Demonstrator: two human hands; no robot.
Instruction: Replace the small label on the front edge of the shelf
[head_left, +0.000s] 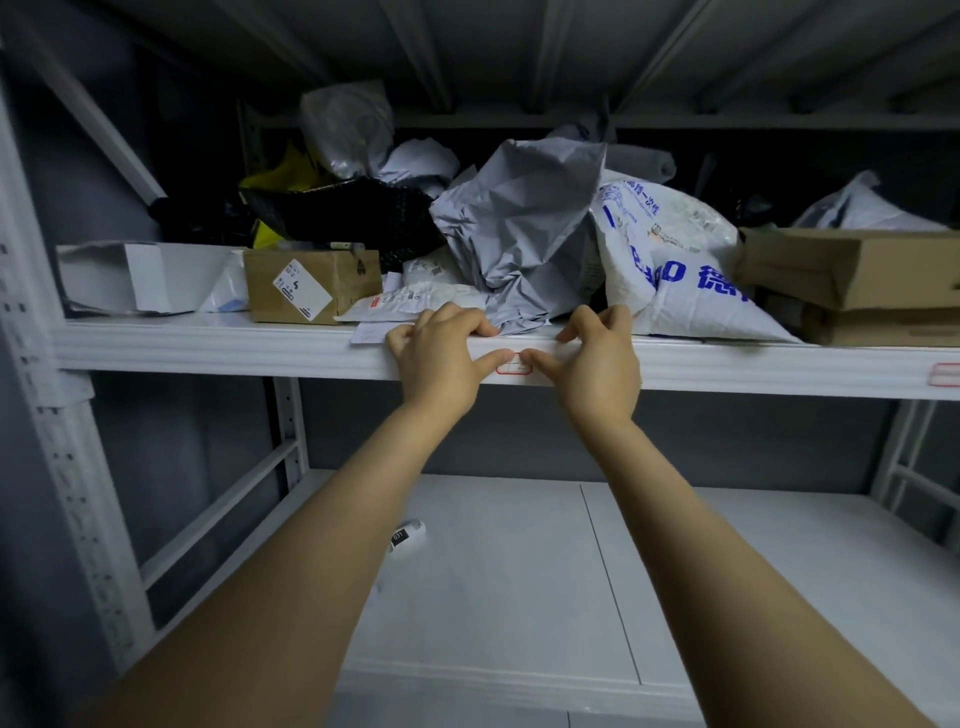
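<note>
upper shelf (208, 332) carries closed parcels, contents unseen: a brown carton (311, 286) with a white sticker and a handwritten digit, a crumpled grey mailer (519, 223), a white bag (675, 260) with blue printed characters, and flat cartons (857, 270) at right. the small red-bordered label (514, 366) sits on the front edge (208, 353) between the hands; left hand (441, 358) and right hand (602, 358) each hook curled fingers over that edge, thumbs pressing the label's two ends. a wide gap opens below to the lower shelf (519, 571), where a small white tube (408, 535) marked 031 lies.
</note>
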